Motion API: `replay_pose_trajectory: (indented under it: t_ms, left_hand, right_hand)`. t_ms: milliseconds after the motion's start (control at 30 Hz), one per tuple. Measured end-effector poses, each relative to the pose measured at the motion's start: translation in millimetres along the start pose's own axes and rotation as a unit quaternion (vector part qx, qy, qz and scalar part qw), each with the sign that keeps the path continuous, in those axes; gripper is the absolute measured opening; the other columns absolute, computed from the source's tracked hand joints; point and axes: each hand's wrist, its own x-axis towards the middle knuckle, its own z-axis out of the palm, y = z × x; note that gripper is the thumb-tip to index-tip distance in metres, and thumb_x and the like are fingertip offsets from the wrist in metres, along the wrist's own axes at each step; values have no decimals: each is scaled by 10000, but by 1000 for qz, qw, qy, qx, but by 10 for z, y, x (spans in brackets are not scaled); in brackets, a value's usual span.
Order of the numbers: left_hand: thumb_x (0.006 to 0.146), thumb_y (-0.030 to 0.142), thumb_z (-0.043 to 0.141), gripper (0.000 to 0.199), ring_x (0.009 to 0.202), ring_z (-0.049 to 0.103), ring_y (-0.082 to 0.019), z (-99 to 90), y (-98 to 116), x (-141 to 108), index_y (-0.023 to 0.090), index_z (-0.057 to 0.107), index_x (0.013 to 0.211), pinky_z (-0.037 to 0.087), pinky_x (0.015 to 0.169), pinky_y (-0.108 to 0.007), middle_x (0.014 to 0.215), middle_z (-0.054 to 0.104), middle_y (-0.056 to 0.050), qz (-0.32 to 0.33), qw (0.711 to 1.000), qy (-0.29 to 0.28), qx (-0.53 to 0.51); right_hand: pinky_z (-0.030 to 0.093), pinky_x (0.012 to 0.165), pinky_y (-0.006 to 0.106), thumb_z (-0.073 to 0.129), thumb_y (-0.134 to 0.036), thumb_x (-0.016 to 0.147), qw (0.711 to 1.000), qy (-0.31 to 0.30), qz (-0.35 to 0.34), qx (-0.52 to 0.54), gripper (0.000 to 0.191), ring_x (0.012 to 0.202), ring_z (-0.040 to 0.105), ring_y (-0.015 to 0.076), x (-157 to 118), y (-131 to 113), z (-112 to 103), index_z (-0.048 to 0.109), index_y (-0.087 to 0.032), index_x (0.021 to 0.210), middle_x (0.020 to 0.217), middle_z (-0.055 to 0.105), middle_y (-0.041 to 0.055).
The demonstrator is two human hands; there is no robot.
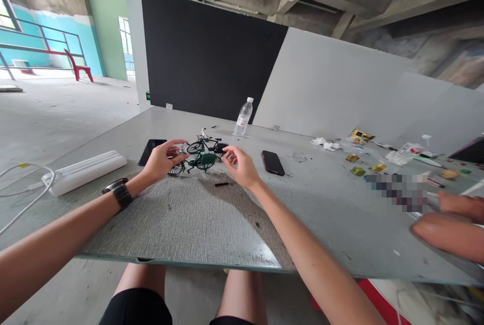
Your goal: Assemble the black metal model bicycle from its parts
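Observation:
A small green model bicycle (204, 159) stands on the table, its front wheel to the left. My left hand (165, 158), with a black watch on the wrist, has its thumb and forefinger closed around the handlebar. At the rear end of this bicycle is my right hand (241, 165), fingers bent and apart, with nothing visible between them. Just behind stands a black model bicycle (206, 141) with silvery handlebars, partly covered by the green one. A short black stick-like piece (221, 184) lies in front of the bicycles.
A white power strip (88, 170) with a cable lies at left, near a dark phone (148, 148). Another phone (273, 162) is right of my hand. A water bottle (243, 117) stands by the partition. Small packets (358, 171) and another person's arm (451, 237) are at right.

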Motion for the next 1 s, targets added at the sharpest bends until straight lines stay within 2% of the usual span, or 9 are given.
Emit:
replay_pose_trajectory:
  t_ms: [133,267,500,633,1000]
  left_hand:
    - [762,368,764,463,784,697,-191,9,48,-11,178,688,1177,571,709,-304,766,647,-21,9,1000,4,1]
    - [776,390,748,481,795,713,-211,17,81,-31,167,669,1194,586,726,-339,789,692,-42,15,1000,-16,-20]
    - [790,385,739,476,853,722,-223,55,119,-79,179,660,1211,588,762,-350,833,711,-58,28,999,-38,-18]
    - [801,382,718,480,853,720,-217,75,127,-97,180,652,1231,581,789,-358,850,709,-59,37,998,-47,-16]
    - [852,345,702,416,845,723,-192,96,115,-124,198,640,1237,579,760,-310,852,719,-43,59,996,-59,-30]
  right_hand:
    - [523,864,379,579,-405,971,1000,-5,-9,1,330,1065,617,229,-5,-67,56,558,-271,1271,1144,649,84]
    - [501,951,428,555,-452,980,1000,-22,-13,-1,388,1177,580,255,-3,-130,86,543,-276,1325,1245,630,97]
    - [503,933,394,512,-477,995,997,-30,25,63,365,1108,632,228,-10,-183,107,571,-259,1282,1175,683,83]
    - [509,907,379,500,-478,999,996,-36,24,74,315,1046,652,214,-10,-204,105,630,-252,1176,1126,702,66]
    - [514,879,370,572,-501,962,995,-26,23,94,311,1022,666,211,3,-261,142,672,-243,1101,1104,725,57]
